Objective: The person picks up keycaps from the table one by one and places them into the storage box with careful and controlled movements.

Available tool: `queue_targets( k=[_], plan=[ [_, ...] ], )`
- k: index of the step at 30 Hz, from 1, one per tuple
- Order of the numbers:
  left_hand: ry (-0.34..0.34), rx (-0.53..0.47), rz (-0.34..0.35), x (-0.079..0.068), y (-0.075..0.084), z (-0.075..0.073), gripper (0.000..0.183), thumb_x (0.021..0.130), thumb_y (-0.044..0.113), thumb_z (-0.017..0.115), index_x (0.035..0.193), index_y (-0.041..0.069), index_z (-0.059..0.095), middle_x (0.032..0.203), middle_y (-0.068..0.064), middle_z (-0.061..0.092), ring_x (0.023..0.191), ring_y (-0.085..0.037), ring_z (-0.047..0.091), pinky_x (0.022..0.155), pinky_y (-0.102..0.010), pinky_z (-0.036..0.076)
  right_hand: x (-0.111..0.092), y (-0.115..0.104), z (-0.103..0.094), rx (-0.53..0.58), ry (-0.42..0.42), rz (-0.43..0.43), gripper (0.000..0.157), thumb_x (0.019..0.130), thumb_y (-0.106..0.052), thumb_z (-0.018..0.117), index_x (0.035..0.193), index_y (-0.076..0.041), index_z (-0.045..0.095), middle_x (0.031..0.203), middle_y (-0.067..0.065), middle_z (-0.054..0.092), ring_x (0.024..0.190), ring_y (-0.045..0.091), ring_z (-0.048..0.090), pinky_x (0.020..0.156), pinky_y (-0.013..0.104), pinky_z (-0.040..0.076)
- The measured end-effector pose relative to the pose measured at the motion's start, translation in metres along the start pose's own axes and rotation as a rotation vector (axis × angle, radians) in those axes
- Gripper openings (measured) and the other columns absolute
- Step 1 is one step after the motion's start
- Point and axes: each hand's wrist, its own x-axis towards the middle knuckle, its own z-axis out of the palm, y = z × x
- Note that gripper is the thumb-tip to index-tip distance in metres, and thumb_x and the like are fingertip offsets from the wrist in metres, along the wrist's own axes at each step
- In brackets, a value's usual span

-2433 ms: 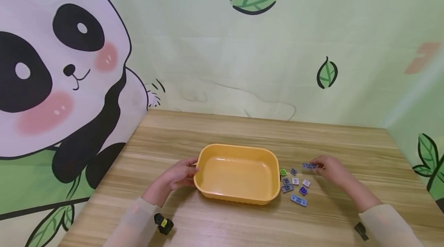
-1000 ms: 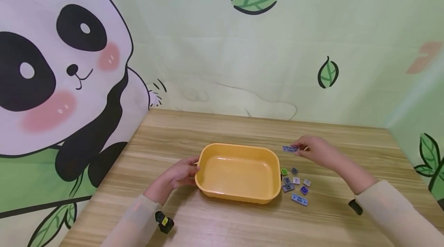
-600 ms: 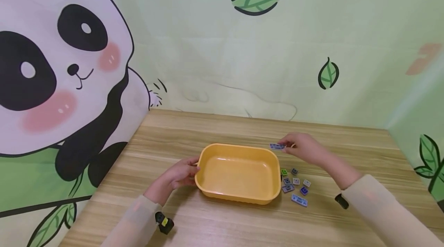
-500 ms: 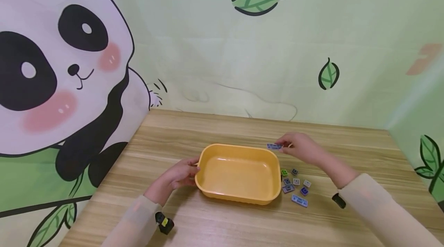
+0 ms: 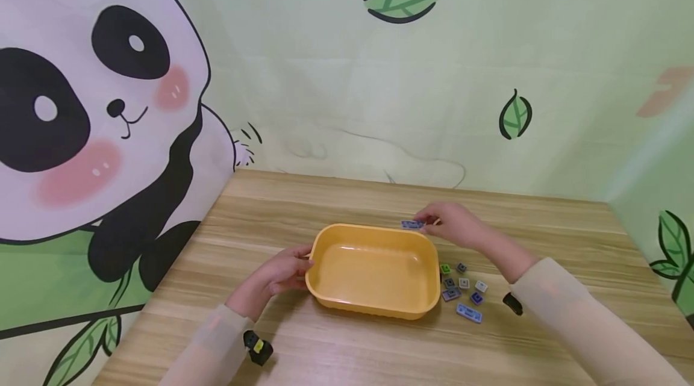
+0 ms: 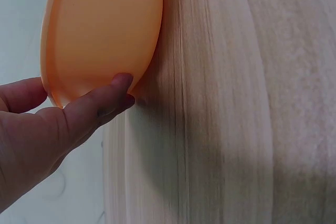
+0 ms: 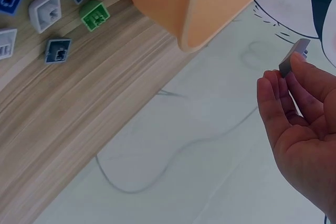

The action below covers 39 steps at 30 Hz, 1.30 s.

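Note:
My left hand (image 5: 279, 271) grips the left end of a yellow plastic bin (image 5: 374, 277), with the thumb at the rim. In the left wrist view, that hand's fingers (image 6: 100, 100) lie along the bin's outer wall. Above the bin's back rim, toward its right, my right hand (image 5: 452, 226) pinches a long grey-blue keycap (image 5: 410, 224). The right wrist view has this keycap (image 7: 292, 57) tilted between thumb and fingertips. Several small keycaps lie hollow side up right of the bin, among them a green one (image 5: 445, 268), a white one (image 5: 481, 285) and a long light-blue one (image 5: 468, 313).
Everything stands on a wooden table (image 5: 347, 350). A green backdrop (image 5: 314, 73) with a panda drawing rises behind and at the left. Black straps or devices show at the left wrist (image 5: 258, 348) and below the right sleeve (image 5: 512, 303).
My right hand has lifted the long grey-blue keycap from beside the other keycaps and carried it left to the bin's back rim. The left hand and the bin stay put.

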Motion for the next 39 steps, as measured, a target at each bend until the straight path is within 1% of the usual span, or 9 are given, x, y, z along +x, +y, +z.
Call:
queue_targets(
  k=[7,12,17,23,28,33,35,39],
  plan=[
    [0.015,0.006,-0.004,0.0,0.001,0.0,0.058,0.105,0.003,0.039,0.16,-0.006,0.021,0.15,-0.036,0.045,0.105,-0.019,0.063,0.089,-0.04,0.058,0.009,-0.006,0.004,0.012,-0.023,-0.004,0.027,0.096,-0.006,0.068,0.121,0.006,0.07,0.11,0.019,0.074,0.102,0.031,0.069,0.088,0.041,0.061],
    [0.005,0.011,0.005,0.001,0.0,-0.001,0.059,0.105,0.003,0.039,0.16,-0.006,0.02,0.15,-0.036,0.044,0.107,-0.02,0.063,0.089,-0.04,0.058,0.015,-0.013,0.007,0.008,-0.031,-0.01,0.027,0.096,-0.007,0.068,0.12,0.007,0.07,0.112,0.021,0.074,0.103,0.032,0.07,0.089,0.042,0.061],
    [-0.001,-0.001,0.006,0.001,0.0,-0.002,0.059,0.105,0.003,0.039,0.16,-0.006,0.02,0.15,-0.036,0.045,0.107,-0.02,0.063,0.089,-0.04,0.058,0.019,-0.019,0.01,0.012,-0.032,-0.039,0.027,0.096,-0.006,0.068,0.118,0.008,0.07,0.111,0.022,0.074,0.1,0.032,0.07,0.089,0.042,0.061],
    [-0.02,-0.004,0.017,0.0,0.001,-0.003,0.059,0.105,0.003,0.038,0.16,-0.007,0.018,0.149,-0.037,0.045,0.106,-0.019,0.063,0.09,-0.04,0.057,0.026,-0.023,0.014,0.019,-0.038,-0.054,0.025,0.096,-0.006,0.068,0.117,0.007,0.071,0.109,0.02,0.074,0.1,0.03,0.07,0.089,0.042,0.061],
    [-0.024,-0.014,0.024,0.001,0.003,-0.003,0.06,0.105,0.003,0.037,0.16,-0.007,0.016,0.15,-0.037,0.044,0.109,-0.019,0.062,0.094,-0.043,0.057,0.034,-0.024,0.02,-0.006,-0.042,-0.056,0.024,0.096,-0.006,0.069,0.117,0.005,0.072,0.109,0.018,0.075,0.098,0.027,0.069,0.089,0.04,0.06],
    [-0.028,-0.011,0.018,0.002,0.0,-0.002,0.061,0.105,0.002,0.038,0.16,-0.007,0.015,0.146,-0.036,0.049,0.104,-0.017,0.062,0.09,-0.04,0.057,0.04,-0.028,0.026,-0.018,-0.074,-0.072,0.021,0.095,-0.005,0.069,0.114,0.003,0.074,0.106,0.016,0.075,0.093,0.023,0.067,0.086,0.037,0.058],
    [-0.031,-0.014,0.019,0.002,-0.001,-0.002,0.061,0.105,0.002,0.038,0.16,-0.007,0.015,0.145,-0.035,0.049,0.103,-0.017,0.062,0.09,-0.041,0.058,0.042,-0.03,0.029,-0.018,-0.089,-0.078,0.02,0.095,-0.005,0.069,0.113,0.002,0.074,0.106,0.015,0.075,0.092,0.021,0.066,0.085,0.035,0.058],
    [-0.029,-0.022,0.027,0.002,-0.003,-0.002,0.06,0.105,0.002,0.038,0.16,-0.007,0.016,0.146,-0.035,0.048,0.105,-0.018,0.062,0.092,-0.044,0.057,0.044,-0.034,0.033,0.0,-0.101,-0.051,0.021,0.096,-0.006,0.068,0.115,0.001,0.074,0.108,0.015,0.075,0.095,0.021,0.066,0.088,0.036,0.058]
  ],
)
